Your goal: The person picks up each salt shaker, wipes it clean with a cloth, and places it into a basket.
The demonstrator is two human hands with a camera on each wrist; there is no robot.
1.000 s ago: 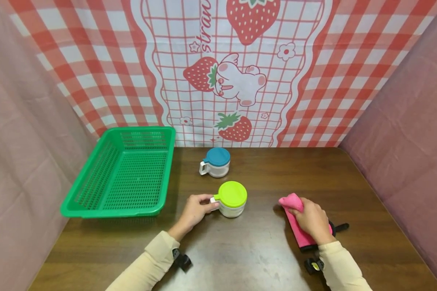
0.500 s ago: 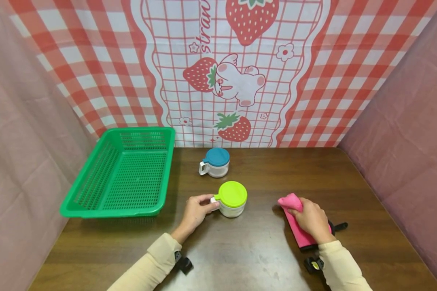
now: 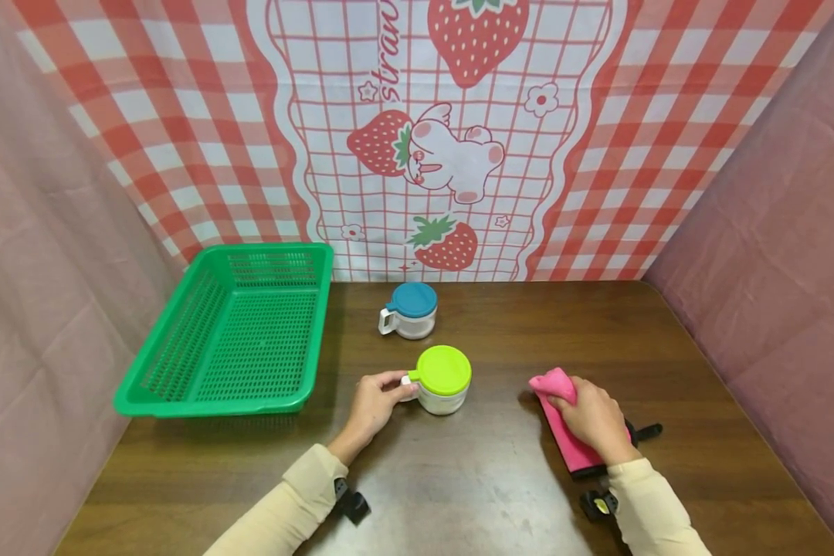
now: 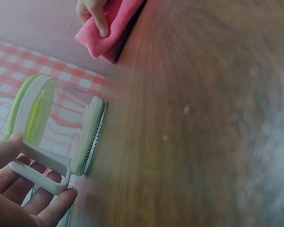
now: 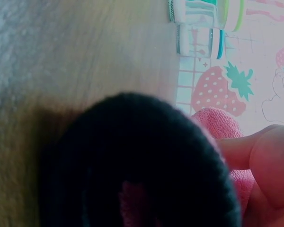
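Note:
My left hand (image 3: 370, 408) grips the white handle (image 4: 52, 161) of a clear jar with a lime-green lid (image 3: 445, 371), which stands upright on the table. In the left wrist view the thumb lies over the handle's top and the fingers curl beneath it. On the right, my right hand (image 3: 594, 421) holds a folded pink cloth (image 3: 564, 442), its thumb pressing into the bunched far end. Black trim (image 5: 137, 127) on the cloth fills much of the right wrist view, and a black tab (image 3: 648, 432) pokes out right of the hand.
Behind the green-lidded jar stands a smaller-looking jar with a blue lid (image 3: 415, 301), its handle towards the left. A green plastic basket (image 3: 211, 408) occupies the table's left side. A strawberry-print checked cloth (image 3: 598, 193) hangs along the back, with pink curtains (image 3: 764, 255) at both sides.

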